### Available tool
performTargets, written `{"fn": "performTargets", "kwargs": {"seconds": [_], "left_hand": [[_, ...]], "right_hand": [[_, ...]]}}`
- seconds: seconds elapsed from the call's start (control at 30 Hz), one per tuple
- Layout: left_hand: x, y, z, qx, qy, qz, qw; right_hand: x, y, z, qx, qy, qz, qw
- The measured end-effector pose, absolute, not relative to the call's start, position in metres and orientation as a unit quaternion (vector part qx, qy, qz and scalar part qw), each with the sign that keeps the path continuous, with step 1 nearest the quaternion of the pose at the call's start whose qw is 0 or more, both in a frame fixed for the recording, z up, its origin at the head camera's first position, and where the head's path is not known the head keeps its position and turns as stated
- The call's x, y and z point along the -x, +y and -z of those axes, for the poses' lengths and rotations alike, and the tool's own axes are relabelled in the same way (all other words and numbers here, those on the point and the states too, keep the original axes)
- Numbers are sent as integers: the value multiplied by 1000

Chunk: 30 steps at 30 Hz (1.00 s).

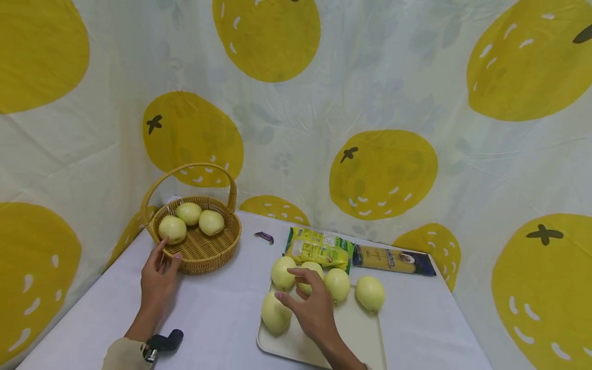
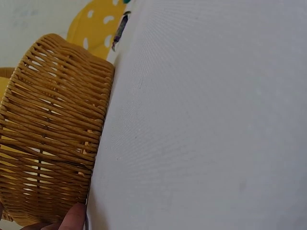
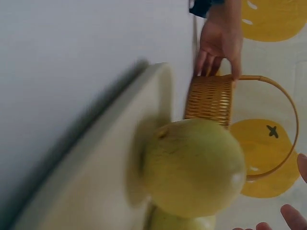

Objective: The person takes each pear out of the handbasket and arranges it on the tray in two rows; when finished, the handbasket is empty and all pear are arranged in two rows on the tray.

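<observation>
On the left stands a wicker basket (image 1: 208,265) with a tall arched handle, three pale yellow-green pears (image 1: 211,223) inside. My left hand (image 1: 159,282) holds its near-left side, thumb and fingers against the rim and wall; the right wrist view shows the same grip (image 3: 220,40). My right hand (image 1: 314,308) hovers over a cream tray (image 1: 356,329), thumb and fingers curved apart with nothing between them. Around that hand several similar pears sit on the tray, one (image 1: 276,314) at its left edge and one (image 1: 370,294) at the far right corner.
Behind the tray lie a green-and-yellow food packet (image 1: 319,247) and a long pasta-like packet (image 1: 393,259). A small purple-wrapped piece (image 1: 264,237) rests between basket and packets. A fruit-printed curtain (image 1: 287,113) borders the white-covered table (image 1: 217,318).
</observation>
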<state>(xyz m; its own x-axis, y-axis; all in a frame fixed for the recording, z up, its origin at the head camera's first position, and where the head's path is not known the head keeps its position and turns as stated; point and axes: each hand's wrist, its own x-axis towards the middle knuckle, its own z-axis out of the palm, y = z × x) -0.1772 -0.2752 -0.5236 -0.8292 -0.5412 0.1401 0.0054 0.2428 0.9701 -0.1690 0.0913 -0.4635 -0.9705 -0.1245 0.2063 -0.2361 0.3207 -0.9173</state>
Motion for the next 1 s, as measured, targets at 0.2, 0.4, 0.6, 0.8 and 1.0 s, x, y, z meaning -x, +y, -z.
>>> {"fn": "performTargets", "kwargs": {"seconds": [0.2,0.4,0.6,0.8,1.0], "left_hand": [[177,-275,524,-177,-756,587,232],[177,-274,523,-168,-757,586,235],[177,-274,522,-169,-761,578,241],[178,-274,522,-170,-760,579,242],[176,-274,523,-173,-755,584,241]], "right_hand": [[171,67,447,-136,-784,-604,42],[172,39,435,-164,-769,-617,30],[177,10,424,-184,-765,-617,33],[182,-17,414,-204,-762,-614,33],[187,-39,407,-217,-758,-613,40]]}}
